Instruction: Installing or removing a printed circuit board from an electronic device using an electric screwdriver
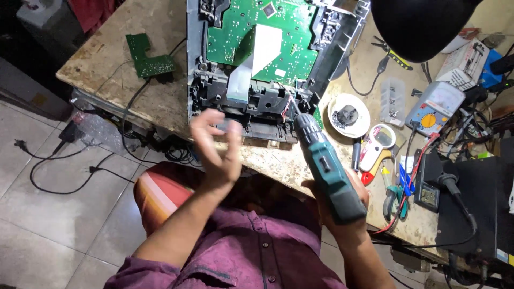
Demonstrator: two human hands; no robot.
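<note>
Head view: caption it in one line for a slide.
Right hand aims a teal drill at an opened device on the bench; left hand hovers open.

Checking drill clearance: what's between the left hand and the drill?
In the head view, only the black plastic front edge of the opened device lies between the left hand and the teal drill in the right hand.

Teal cordless drill [327,168] is held tilted, bit touching the opened grey chassis [251,101] with its green board exposed.

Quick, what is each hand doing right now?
Left hand: open, blurred, holding nothing, in front of the opened grey device.
Right hand: closed around the teal cordless drill.
</note>
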